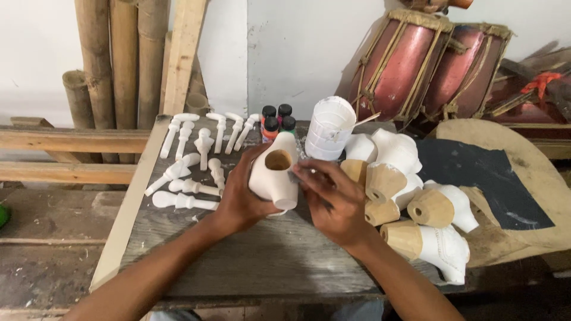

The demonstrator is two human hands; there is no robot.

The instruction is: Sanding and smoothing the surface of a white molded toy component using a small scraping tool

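At the centre of the frame our left hand (238,193) was wrapped around a white-painted wooden figure (275,172) with a round open hole in its upper end, the fingers curled shut on its side and the thumb across its front, so that it was held tilted just above the grey wooden counter (262,261). Our right hand (330,199) met it from the right, its fingers pinched together against the figure's right flank; something thin seemed to sit between the fingertips, but we could not tell what it was. Just right of that hand lay a heap of similar carved pieces (416,205), some bare tan wood at the hollow end and white over the rest, touching one another and spilling toward the lower right. Behind the figure, in the upper middle, stood four small paint bottles (277,120) with black caps, and just beside them a white plastic cup (329,128) with a stick resting in it. To the left of centre small white turned pegs (199,154) lay scattered in rows on the counter. Bamboo poles (122,59) leaned on the wall at upper left, and two red drums (428,62) rested at upper right above a dark sheet (482,178).
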